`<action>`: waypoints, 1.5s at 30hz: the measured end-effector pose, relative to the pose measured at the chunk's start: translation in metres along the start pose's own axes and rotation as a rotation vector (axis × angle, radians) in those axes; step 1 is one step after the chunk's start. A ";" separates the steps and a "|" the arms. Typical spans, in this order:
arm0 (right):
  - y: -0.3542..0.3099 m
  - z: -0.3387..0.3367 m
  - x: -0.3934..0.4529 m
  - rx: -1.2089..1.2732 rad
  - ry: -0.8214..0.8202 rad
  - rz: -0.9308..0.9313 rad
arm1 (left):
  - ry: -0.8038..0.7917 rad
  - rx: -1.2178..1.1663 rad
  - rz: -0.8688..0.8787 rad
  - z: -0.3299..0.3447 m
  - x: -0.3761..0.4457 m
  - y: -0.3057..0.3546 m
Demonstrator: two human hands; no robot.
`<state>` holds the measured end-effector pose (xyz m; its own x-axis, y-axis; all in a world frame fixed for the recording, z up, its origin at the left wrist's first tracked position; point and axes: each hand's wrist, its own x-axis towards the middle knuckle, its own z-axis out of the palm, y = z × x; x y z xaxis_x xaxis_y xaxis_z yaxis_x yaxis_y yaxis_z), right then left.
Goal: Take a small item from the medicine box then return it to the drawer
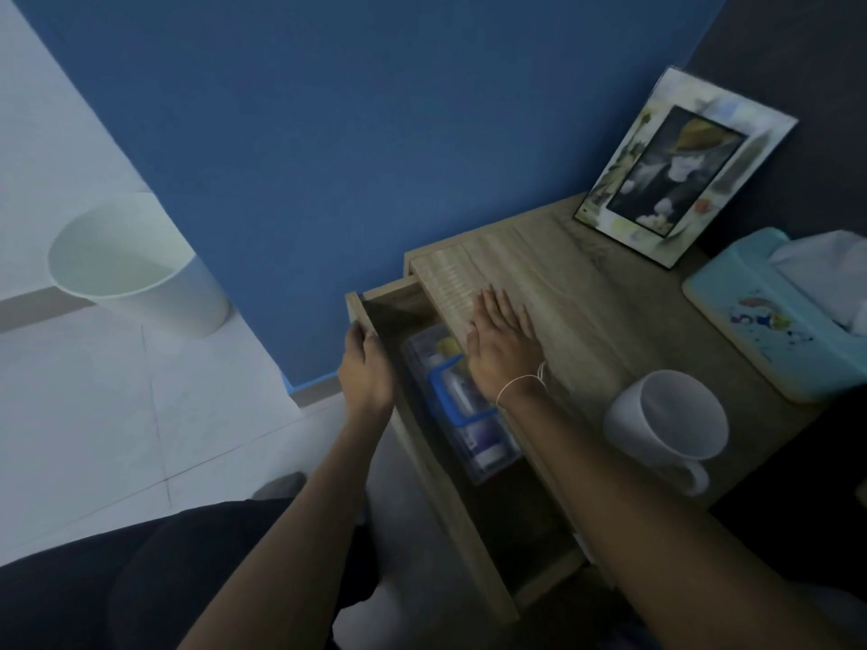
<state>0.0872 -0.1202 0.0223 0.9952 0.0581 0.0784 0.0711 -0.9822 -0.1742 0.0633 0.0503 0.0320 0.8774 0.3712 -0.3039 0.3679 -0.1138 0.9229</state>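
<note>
nightstand (586, 293): wooden top against the blue wall, with a picture frame (685, 166) at the back, a tissue box (769, 316) on your right and a white mug (666, 429) near the front edge. None of it is in the way.

drawer (474, 523): open, sticking out to the left of the top, so you're looking straight down into it.

medicine box (464, 405): clear plastic with a blue handle or latch, sitting inside the drawer toward its far end. Its long axis runs along the drawer front, roughly near-to-far from where you stand. Small bottles show through the lid — too blurry to say what's what. It looks closed, though I can't be sure.

right hand (502, 340): flat on the tabletop at its edge, palm down, fingers spread and holding nothing. The box lies just below and to the left of the palm, partly hidden under it — this is the nearer hand.

left hand (368, 368): fingers curled over the drawer's front panel near its far corner, gripping only that panel. The box is to its right, across the drawer's width.

my take: you haven't touched the box yet. Drop the right hand off the edge down onto the blue handle, and let the left steady the drawer.
</note>
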 end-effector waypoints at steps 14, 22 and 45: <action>-0.001 -0.002 -0.002 0.008 -0.016 0.008 | -0.160 -0.037 -0.079 0.044 0.004 0.014; 0.001 0.002 0.000 0.017 -0.003 0.000 | -0.253 -0.029 -0.063 0.061 0.006 0.016; -0.043 -0.058 0.005 -0.109 -0.301 -0.029 | -0.304 0.909 0.490 -0.094 -0.031 0.044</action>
<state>0.0855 -0.0884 0.0870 0.9692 0.1205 -0.2150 0.1080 -0.9918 -0.0688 0.0234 0.1200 0.1045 0.9852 -0.1309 -0.1106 -0.0630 -0.8768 0.4767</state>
